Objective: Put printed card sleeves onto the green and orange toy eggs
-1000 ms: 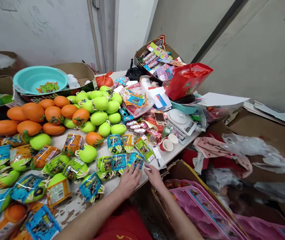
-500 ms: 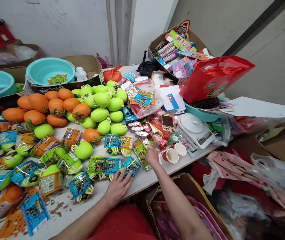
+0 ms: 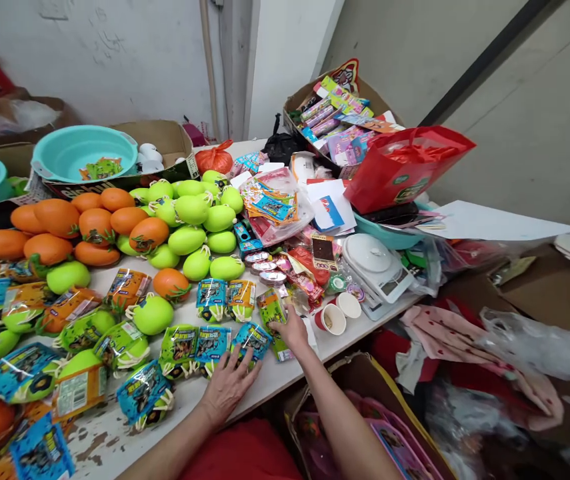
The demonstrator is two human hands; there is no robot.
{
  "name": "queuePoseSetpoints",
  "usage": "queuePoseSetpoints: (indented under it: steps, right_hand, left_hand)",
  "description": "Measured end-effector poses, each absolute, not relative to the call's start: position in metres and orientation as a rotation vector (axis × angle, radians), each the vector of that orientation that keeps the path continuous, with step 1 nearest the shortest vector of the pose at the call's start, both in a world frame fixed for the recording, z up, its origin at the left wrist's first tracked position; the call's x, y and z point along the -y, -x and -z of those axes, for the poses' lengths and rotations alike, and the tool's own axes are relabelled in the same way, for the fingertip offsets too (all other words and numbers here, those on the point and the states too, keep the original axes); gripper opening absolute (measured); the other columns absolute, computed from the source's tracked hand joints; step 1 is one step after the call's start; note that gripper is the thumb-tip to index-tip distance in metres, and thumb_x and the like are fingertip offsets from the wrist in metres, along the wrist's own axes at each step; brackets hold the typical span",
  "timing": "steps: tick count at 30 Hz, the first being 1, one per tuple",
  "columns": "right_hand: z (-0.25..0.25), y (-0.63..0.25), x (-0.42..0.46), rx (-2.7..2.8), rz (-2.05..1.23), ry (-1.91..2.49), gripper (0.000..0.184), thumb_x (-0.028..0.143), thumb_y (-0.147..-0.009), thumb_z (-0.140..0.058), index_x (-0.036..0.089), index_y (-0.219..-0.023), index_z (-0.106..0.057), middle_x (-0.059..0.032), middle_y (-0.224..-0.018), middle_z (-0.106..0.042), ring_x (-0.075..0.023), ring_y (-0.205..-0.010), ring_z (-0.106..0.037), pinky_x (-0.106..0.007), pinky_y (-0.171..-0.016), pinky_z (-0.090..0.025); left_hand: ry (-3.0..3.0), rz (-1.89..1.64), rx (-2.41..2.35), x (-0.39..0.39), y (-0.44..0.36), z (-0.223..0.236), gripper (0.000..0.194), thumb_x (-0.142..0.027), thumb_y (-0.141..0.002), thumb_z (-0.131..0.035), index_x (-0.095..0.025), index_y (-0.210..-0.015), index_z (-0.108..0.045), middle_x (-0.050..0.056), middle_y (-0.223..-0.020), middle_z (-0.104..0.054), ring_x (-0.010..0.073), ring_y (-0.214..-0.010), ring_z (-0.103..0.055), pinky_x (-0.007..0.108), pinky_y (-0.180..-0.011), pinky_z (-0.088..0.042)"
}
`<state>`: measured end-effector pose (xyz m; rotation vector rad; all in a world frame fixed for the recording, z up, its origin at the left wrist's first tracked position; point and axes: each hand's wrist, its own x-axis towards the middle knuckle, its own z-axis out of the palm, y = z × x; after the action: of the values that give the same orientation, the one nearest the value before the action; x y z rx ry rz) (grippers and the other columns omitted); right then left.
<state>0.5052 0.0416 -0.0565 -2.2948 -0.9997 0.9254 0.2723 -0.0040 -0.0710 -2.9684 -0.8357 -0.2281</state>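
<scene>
My left hand (image 3: 225, 385) lies flat with its fingers spread on the white table (image 3: 289, 373), fingertips touching a blue wrapped egg toy (image 3: 251, 339). My right hand (image 3: 292, 329) rests on a flat green printed packet (image 3: 273, 312) near the table's front edge, its fingers curled over it. Rows of wrapped egg toys (image 3: 179, 345) lie left of my hands. Bare green eggs (image 3: 187, 238) and orange eggs (image 3: 95, 223) are heaped further back.
Two small paper cups (image 3: 331, 320) and a white kitchen scale (image 3: 372, 260) stand right of my right hand. A red bag (image 3: 405, 167), a box of card packets (image 3: 337, 117) and teal basins (image 3: 82, 150) sit at the back. Pink trays (image 3: 389, 447) fill a box below the table edge.
My right hand went from the table's front edge forward onto the green packet. My left hand stayed flat by the blue wrapped egg. The view shifted slightly.
</scene>
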Motion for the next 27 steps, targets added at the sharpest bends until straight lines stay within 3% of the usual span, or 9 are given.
queuePoseSetpoints:
  steps: [5, 12, 20, 27]
  right_hand:
    - [0.023, -0.532, -0.023, 0.827, -0.876, 2.148, 0.048, 0.034, -0.055, -0.074, 0.022, -0.097, -0.053, -0.0022, -0.083, -0.068, -0.0256, -0.081, -0.064, -0.032, -0.068, -0.046]
    - [-0.017, -0.568, -0.013, 0.560, -0.947, 1.781, 0.056, 0.041, -0.052, -0.079, 0.020, -0.095, -0.050, -0.0036, -0.082, -0.070, -0.0239, -0.071, -0.067, -0.036, -0.065, -0.053]
    - [-0.045, -0.598, -0.048, 0.370, -1.017, 1.549, 0.054, 0.033, -0.049, -0.084, 0.021, -0.091, -0.053, -0.0003, -0.074, -0.070, -0.0209, -0.060, -0.066, -0.035, -0.059, -0.055]
    - [-0.058, -0.604, -0.086, 0.341, -1.014, 1.476, 0.052, 0.029, -0.048, -0.085, 0.020, -0.090, -0.055, 0.0004, -0.074, -0.070, -0.0194, -0.059, -0.066, -0.034, -0.058, -0.056]
  left_hand:
    - [2.937, 0.297, 0.784, -0.007, -0.296, 0.071, 0.037, -0.031, -0.090, -0.044, -0.031, -0.126, -0.050, 0.004, -0.137, -0.044, 0.0313, -0.124, -0.037, 0.045, -0.091, -0.034]
    - [2.949, 0.320, 0.822, -0.023, -0.323, 0.071, 0.044, -0.023, -0.090, -0.041, -0.030, -0.133, -0.044, 0.006, -0.140, -0.042, 0.0325, -0.127, -0.035, 0.049, -0.093, -0.034]
    - [2.860, 0.295, 0.839, -0.018, -0.322, 0.086, 0.059, -0.015, -0.084, -0.050, -0.035, -0.138, -0.035, 0.007, -0.145, -0.034, 0.0353, -0.126, -0.036, 0.058, -0.096, -0.031]
    - [2.894, 0.299, 0.875, -0.019, -0.321, 0.082, 0.059, -0.016, -0.085, -0.049, -0.035, -0.138, -0.034, 0.007, -0.146, -0.034, 0.0363, -0.128, -0.033, 0.060, -0.096, -0.030]
